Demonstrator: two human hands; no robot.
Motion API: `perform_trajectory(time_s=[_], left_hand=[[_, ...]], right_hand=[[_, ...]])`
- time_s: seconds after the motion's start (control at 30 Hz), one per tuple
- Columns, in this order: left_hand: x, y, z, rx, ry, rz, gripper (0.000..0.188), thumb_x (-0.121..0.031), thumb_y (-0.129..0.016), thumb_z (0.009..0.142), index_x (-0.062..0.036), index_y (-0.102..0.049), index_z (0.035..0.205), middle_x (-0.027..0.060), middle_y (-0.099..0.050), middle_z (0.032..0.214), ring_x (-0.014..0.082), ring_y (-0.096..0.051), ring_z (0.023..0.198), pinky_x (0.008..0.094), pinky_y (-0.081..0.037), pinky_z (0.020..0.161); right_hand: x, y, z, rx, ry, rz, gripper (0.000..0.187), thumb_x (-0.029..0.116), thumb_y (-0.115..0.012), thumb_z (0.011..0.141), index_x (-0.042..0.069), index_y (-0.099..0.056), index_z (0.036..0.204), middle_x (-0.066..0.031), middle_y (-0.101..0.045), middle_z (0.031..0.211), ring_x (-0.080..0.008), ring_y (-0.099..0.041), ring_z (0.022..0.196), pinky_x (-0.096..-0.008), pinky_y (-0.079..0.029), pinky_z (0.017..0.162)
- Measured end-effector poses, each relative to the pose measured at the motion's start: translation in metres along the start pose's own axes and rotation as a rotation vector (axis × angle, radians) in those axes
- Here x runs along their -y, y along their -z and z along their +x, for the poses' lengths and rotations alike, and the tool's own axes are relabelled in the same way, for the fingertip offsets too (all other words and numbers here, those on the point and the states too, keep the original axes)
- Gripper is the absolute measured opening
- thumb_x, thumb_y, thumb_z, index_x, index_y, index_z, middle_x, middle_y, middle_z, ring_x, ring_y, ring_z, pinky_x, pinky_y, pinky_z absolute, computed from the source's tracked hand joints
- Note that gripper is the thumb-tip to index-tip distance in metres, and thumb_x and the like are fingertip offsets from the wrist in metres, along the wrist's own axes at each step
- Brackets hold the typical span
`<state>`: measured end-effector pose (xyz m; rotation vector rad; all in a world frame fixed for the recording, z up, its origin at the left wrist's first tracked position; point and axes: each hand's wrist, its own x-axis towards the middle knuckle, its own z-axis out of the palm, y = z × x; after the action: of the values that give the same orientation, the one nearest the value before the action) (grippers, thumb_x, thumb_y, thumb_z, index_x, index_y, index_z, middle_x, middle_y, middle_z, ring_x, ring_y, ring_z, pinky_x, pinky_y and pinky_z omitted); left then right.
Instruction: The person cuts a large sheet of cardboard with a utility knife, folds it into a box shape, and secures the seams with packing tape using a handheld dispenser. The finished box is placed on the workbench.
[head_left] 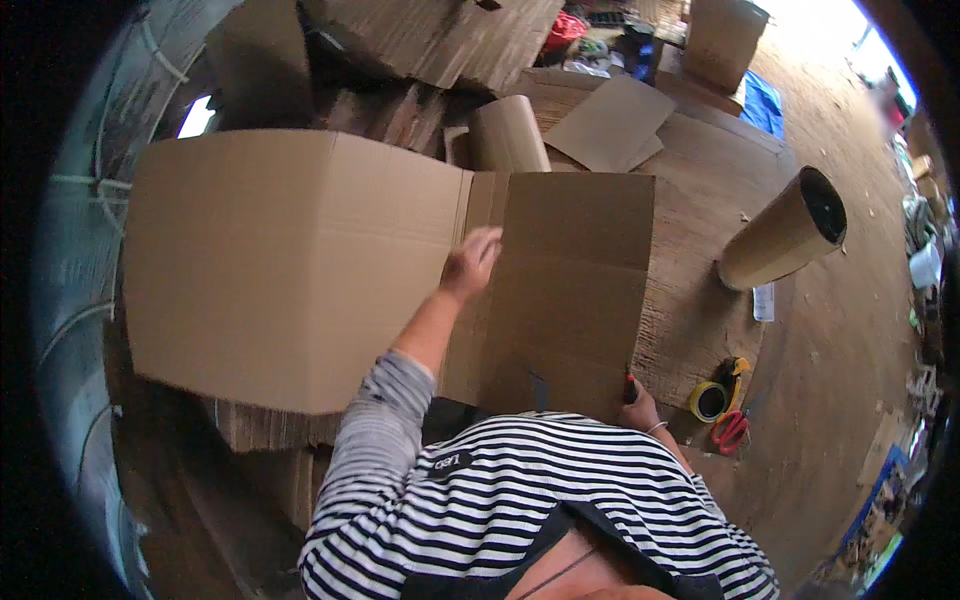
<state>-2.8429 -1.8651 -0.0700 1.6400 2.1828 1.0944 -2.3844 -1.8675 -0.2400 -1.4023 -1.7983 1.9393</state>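
Note:
A large creased cardboard sheet (230,270) spreads across the middle, its right panel (575,280) darker and set off by a narrow folded strip. My left hand (473,262) is over that strip near its upper part, fingers stretched out and slightly blurred, holding nothing visible. At the lower right corner of the right panel, my right hand (640,408) is closed. A small dark thing with a red tip shows at its fingers, too small to make out. A black mark (540,390) is on the panel's lower part.
Right of my right hand lie a yellow tape roll (709,402), red-handled scissors (731,432) and a yellow-and-black tool (737,372). A cardboard tube (780,232) stands on the wooden surface. Another brown rolled piece (510,135), flat cardboard pieces (612,120) and stacked cardboard (440,40) are behind.

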Motion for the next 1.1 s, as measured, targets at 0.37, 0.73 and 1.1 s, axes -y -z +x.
perform_trajectory(time_s=[0.37, 0.73, 1.1], left_hand=[[0.098, -0.181, 0.253, 0.915, 0.211, 0.241, 0.056, -0.051, -0.036, 0.098, -0.0142, -0.054, 0.136, 0.0104, -0.047, 0.145, 0.0296, -0.042, 0.135, 0.0418, -0.031, 0.111], [0.148, -0.127, 0.243, 1.057, 0.374, 0.830, 0.066, -0.061, -0.028, 0.098, -0.0166, -0.047, 0.143, 0.0095, -0.040, 0.151, 0.0296, -0.033, 0.141, 0.0578, -0.013, 0.116], [0.127, -0.093, 0.004, 0.744, -0.356, 0.559, 0.072, -0.044, -0.073, 0.078, -0.0267, -0.045, 0.142, 0.0089, -0.034, 0.149, 0.0319, -0.026, 0.141, 0.0568, -0.024, 0.112]], right_hand=[[0.090, -0.024, -0.099, -0.376, -0.294, -0.170, 0.059, -0.009, -0.066, 0.073, 0.006, -0.053, 0.129, -0.0116, -0.063, 0.117, -0.0240, -0.060, 0.109, -0.0337, -0.048, 0.093], [-0.006, 0.028, -0.160, -0.554, -0.382, -0.106, 0.052, -0.007, -0.061, 0.078, 0.006, -0.056, 0.128, -0.0006, -0.062, 0.105, -0.0126, -0.057, 0.095, -0.0266, -0.047, 0.085], [0.017, 0.041, -0.099, -0.572, -0.505, -0.400, 0.056, 0.001, -0.062, 0.080, 0.018, -0.053, 0.133, -0.0179, -0.064, 0.118, -0.0357, -0.062, 0.109, -0.0403, -0.049, 0.091]])
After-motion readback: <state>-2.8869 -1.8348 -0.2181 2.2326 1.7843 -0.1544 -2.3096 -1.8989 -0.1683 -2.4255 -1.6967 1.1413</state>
